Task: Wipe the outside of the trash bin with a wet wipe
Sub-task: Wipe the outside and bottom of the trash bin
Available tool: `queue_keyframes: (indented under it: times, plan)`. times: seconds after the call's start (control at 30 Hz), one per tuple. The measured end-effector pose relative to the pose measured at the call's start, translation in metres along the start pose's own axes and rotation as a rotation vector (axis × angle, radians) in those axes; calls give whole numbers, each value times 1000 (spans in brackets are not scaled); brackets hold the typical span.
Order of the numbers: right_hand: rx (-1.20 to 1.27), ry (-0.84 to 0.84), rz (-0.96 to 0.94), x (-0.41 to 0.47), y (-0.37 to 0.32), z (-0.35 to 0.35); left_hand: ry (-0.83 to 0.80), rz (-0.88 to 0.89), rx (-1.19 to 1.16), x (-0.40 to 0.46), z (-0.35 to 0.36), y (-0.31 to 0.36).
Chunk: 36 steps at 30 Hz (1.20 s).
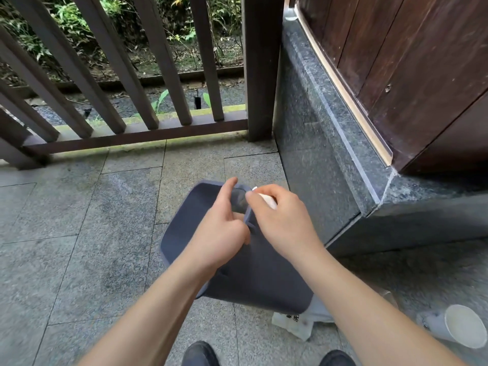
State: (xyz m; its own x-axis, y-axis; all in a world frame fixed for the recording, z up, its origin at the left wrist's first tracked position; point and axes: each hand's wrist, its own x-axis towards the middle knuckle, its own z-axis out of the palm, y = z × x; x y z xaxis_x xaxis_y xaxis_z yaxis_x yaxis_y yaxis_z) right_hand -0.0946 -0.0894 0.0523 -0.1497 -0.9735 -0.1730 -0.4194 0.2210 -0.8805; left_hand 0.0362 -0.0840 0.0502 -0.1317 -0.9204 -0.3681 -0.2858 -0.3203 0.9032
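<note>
Over paving, trash bin (253, 265) tilted, mouth pointing away, hands (221, 228) gripping rim

Bin (253, 270) btwn railing (137, 128) & shoes (200, 353), cup (459, 328) right.

Most of the crumpled white wet wipe (268, 199) is hidden inside the right hand (280, 220). The left hand (221, 228) covers part of the grey plastic trash bin's (253, 270) rim. The bottom edge crops two dark shoes (200, 353).

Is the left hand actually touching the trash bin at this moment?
Touching. The head view shows the left hand gripping the trash bin's rim, its thumb hooked over the edge, while the right hand holds the wet wipe beside it.
</note>
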Motion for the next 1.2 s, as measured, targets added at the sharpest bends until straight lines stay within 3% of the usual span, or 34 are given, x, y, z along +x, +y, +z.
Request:
queue_keyframes:
  times: [0.1, 0.27, 0.33, 0.43, 0.7, 0.83, 0.97, 1.2]
  plan:
    - [-43, -17, 130, 4, 2, -2, -41, 59, 155, -2, 9, -6]
    - [-216, -93, 188, 8, 11, -8, -59, 78, 297, -3, 20, -6]
    - [-118, -96, 253, 8, 12, -7, -43, -20, 208, -2, 19, -3]
    - [-25, -92, 294, 6, 14, -6, -21, -233, -155, 6, 8, 8]
    - [-242, -1, 52, -9, 1, 1, 156, -300, -269, 21, -9, 2]
    - [-308, 41, -138, -29, -11, 8, 245, -190, -451, 27, -11, 4]
    - [-283, -17, -278, -55, -15, 26, 387, -90, -313, 28, -17, 0]
    - [-229, -247, -196, -53, -13, 30, 383, -81, -234, 22, -30, -14]
